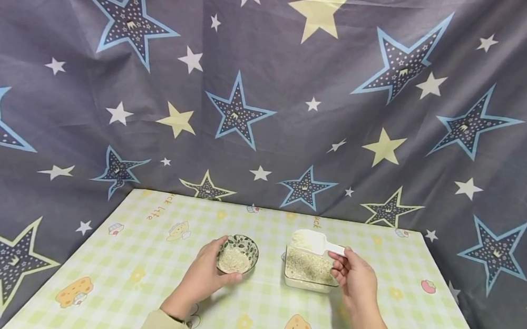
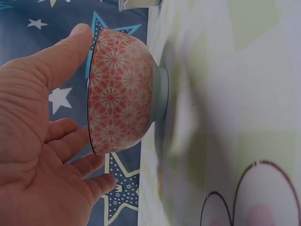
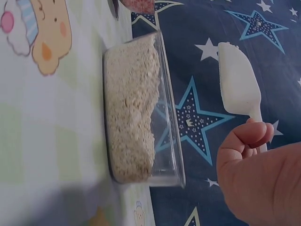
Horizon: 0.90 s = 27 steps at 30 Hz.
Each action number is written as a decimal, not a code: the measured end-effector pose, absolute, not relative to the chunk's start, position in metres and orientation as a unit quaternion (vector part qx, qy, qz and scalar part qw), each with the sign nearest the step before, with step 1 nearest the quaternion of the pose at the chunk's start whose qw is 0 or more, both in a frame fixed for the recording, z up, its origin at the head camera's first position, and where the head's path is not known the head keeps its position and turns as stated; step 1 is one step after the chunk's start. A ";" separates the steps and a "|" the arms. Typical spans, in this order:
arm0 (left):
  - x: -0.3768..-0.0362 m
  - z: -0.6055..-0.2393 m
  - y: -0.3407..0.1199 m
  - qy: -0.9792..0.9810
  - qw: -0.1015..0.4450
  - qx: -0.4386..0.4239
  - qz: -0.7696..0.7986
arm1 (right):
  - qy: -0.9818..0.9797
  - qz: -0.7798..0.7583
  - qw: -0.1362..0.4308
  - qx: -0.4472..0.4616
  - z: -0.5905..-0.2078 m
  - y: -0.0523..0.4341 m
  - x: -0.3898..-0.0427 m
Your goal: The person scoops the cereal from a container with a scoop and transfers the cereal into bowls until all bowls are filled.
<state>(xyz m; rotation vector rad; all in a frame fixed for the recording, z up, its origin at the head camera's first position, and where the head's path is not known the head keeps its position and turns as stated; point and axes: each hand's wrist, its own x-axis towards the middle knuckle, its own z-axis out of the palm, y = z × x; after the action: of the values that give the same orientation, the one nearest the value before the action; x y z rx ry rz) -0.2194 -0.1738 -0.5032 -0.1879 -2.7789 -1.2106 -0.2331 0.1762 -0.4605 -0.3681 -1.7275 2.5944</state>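
My left hand (image 1: 204, 274) holds a small bowl (image 1: 250, 246) at its left side, thumb at the near rim and fingers round the far side. Leafy dark print lines the inside, which holds pale flakes like oats; the outside (image 2: 120, 92) is red with white flowers. On the right, my right hand (image 1: 358, 280) pinches the handle of a white scoop (image 3: 239, 82), raised over a clear rectangular container (image 1: 308, 285). Pale flakes lie in the scoop's tip. More flakes (image 3: 131, 108) fill much of the container, sloping lower toward one end.
A checked green and white tablecloth (image 1: 105, 271) with cartoon prints covers the table. Behind it and at both sides hangs a dark curtain (image 1: 274, 54) with stars. A gap of tablecloth separates the bowl from the container.
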 end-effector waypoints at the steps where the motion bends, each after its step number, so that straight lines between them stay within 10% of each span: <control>1: -0.219 -0.504 -0.174 -0.915 0.052 -0.060 -0.396 | -0.551 0.826 0.001 -0.115 -0.461 0.175 -0.233; 27: -0.225 -0.505 -0.185 -0.927 0.049 -0.049 -0.368 | -0.579 0.812 -0.013 -0.070 -0.462 0.102 -0.242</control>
<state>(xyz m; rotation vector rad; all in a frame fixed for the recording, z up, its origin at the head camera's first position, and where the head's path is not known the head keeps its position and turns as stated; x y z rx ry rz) -0.2247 -0.1849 -0.5049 -0.1478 -2.8248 -1.1209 -0.2418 0.1022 -0.4617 -0.2218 -1.8330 2.5735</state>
